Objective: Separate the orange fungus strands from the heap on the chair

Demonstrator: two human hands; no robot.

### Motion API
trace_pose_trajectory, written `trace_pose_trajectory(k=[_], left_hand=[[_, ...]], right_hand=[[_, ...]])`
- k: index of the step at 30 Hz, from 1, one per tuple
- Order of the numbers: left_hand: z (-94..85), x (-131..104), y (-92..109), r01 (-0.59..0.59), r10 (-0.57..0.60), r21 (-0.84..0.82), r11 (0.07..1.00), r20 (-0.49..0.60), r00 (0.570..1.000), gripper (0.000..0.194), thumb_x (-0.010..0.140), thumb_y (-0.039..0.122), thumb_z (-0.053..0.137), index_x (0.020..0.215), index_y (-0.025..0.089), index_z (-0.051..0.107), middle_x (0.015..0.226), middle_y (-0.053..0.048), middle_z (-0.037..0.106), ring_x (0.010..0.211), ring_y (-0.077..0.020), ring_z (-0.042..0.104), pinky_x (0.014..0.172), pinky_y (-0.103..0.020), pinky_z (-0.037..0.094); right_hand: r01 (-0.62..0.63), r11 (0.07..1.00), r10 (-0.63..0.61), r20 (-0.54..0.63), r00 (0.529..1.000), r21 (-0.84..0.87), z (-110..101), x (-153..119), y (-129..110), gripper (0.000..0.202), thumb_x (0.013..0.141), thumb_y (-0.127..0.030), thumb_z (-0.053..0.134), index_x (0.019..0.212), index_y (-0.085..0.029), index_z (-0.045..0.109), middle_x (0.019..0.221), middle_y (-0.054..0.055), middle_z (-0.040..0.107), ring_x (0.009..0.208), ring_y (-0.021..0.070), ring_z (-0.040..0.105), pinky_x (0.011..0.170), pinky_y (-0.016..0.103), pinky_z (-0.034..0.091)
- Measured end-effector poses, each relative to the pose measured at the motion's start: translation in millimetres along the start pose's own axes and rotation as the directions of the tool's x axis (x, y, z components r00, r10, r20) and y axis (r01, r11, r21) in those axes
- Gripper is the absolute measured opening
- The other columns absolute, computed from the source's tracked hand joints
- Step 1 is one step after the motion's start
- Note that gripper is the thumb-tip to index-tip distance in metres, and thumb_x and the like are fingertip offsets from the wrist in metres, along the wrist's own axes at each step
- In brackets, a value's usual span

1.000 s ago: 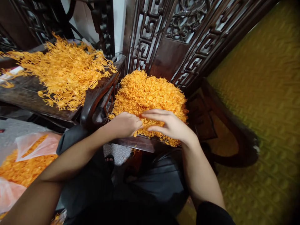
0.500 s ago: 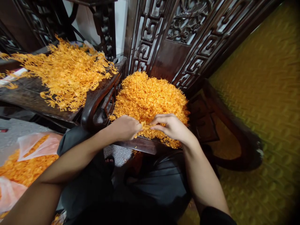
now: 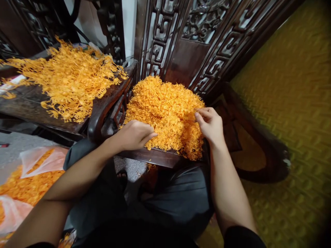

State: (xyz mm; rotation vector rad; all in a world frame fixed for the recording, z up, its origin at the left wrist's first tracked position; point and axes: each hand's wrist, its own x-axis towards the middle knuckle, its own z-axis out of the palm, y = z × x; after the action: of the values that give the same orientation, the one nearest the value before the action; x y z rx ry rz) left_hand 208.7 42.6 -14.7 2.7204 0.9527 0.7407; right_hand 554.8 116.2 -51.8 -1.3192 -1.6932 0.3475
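Observation:
A big heap of small orange plastic sprigs (image 3: 165,103) is piled on the seat of a dark carved wooden chair (image 3: 155,157). At the heap's front left, my left hand (image 3: 136,135) is closed, thumb against fingers, with a bit of an orange plastic sprig (image 3: 154,130) showing at its fingertips. My right hand (image 3: 210,124) is above the heap's right edge. Its thumb and forefinger are pinched together; anything between them blends into the orange behind.
Left of the chair, a tangle of orange stemmed pieces (image 3: 74,79) lies on a dark wooden table (image 3: 23,106). Plastic bags (image 3: 38,155) with more orange pieces are on the floor. A curved armrest (image 3: 97,120) stands between table and heap. Yellow textured matting (image 3: 292,103) is at right.
My hands, close together before with an orange piece between them, have moved apart. The right hand has gone right and away from me, over the heap's edge; the left has barely shifted.

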Motion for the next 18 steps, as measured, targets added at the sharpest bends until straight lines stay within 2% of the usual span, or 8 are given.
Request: trace_pose_trajectory(k=[3,6,9,11,12,15,17,18], left_hand=[[2.3,0,2,-0.047,0.047,0.003,0.999,-0.053,0.997,0.042,0.106,0.034,0.043,0.067,0.020,0.048,0.061,0.001,0.052,0.056,-0.0119,0.048,0.058,-0.031,0.034],[3.0,-1,3,-0.115,0.121,0.059,0.992,-0.122,0.985,0.040,0.106,0.033,0.043,0.069,0.020,0.048,0.061,0.001,0.049,0.057,-0.0126,0.046,0.057,-0.032,0.032],[3.4,-1,5,-0.160,0.181,0.128,0.979,-0.175,0.968,0.037,0.106,0.032,0.044,0.070,0.020,0.048,0.063,0.001,0.048,0.057,-0.0133,0.044,0.055,-0.033,0.030],[4.0,-1,6,-0.178,0.201,0.128,0.976,-0.187,0.962,0.035,0.105,0.031,0.046,0.072,0.020,0.049,0.064,0.001,0.049,0.058,-0.0134,0.043,0.055,-0.033,0.030],[4.3,-1,6,-0.183,0.202,0.112,0.977,-0.186,0.962,0.034,0.105,0.030,0.046,0.072,0.020,0.050,0.064,0.001,0.049,0.058,-0.0134,0.044,0.055,-0.032,0.030],[5.7,1,6,-0.173,0.175,0.026,0.985,-0.164,0.971,0.035,0.105,0.029,0.046,0.072,0.020,0.049,0.062,0.001,0.050,0.058,-0.0127,0.046,0.056,-0.031,0.032],[6.7,2,6,-0.153,0.148,-0.024,0.988,-0.149,0.978,0.036,0.105,0.029,0.045,0.070,0.019,0.049,0.061,0.001,0.050,0.058,-0.0122,0.047,0.056,-0.030,0.033],[7.3,2,7,-0.143,0.136,-0.041,0.989,-0.142,0.981,0.037,0.105,0.030,0.045,0.070,0.019,0.049,0.061,0.001,0.050,0.058,-0.0120,0.048,0.057,-0.030,0.033]], right_hand=[[0.086,0.980,-0.085,0.016,0.996,-0.179,12,9,4,0.022,0.090,-0.035,0.065,0.094,-0.019,0.080,0.094,0.008,0.070,0.082,0.0219,0.067,0.075,0.038,0.056],[0.042,0.961,-0.044,0.000,0.999,-0.272,16,18,7,0.014,0.083,-0.032,0.073,0.085,-0.018,0.078,0.084,0.007,0.071,0.076,0.0221,0.065,0.077,0.040,0.055],[0.060,0.945,-0.088,-0.072,0.994,-0.320,15,16,-9,0.020,0.081,-0.037,0.077,0.090,-0.019,0.076,0.096,0.009,0.074,0.093,0.0273,0.067,0.092,0.047,0.052],[0.121,0.972,-0.142,-0.091,0.986,-0.200,12,7,-32,0.026,0.088,-0.045,0.071,0.100,-0.022,0.075,0.110,0.010,0.072,0.105,0.0278,0.066,0.097,0.048,0.051],[0.142,0.987,-0.146,-0.052,0.988,-0.071,11,1,-46,0.031,0.092,-0.049,0.065,0.108,-0.024,0.074,0.114,0.010,0.072,0.106,0.0265,0.066,0.095,0.045,0.052],[0.078,0.947,-0.158,0.240,0.958,0.311,11,-17,-84,0.049,0.098,-0.060,0.052,0.138,-0.033,0.062,0.123,0.008,0.071,0.096,0.0227,0.069,0.080,0.040,0.057],[0.003,0.926,-0.161,0.389,0.907,0.378,13,-25,-101,0.057,0.096,-0.060,0.057,0.147,-0.037,0.053,0.130,0.006,0.070,0.091,0.0217,0.069,0.076,0.039,0.058],[-0.015,0.926,-0.156,0.418,0.895,0.378,14,-26,-106,0.056,0.094,-0.057,0.061,0.147,-0.037,0.054,0.132,0.005,0.069,0.090,0.0216,0.069,0.075,0.039,0.058]])
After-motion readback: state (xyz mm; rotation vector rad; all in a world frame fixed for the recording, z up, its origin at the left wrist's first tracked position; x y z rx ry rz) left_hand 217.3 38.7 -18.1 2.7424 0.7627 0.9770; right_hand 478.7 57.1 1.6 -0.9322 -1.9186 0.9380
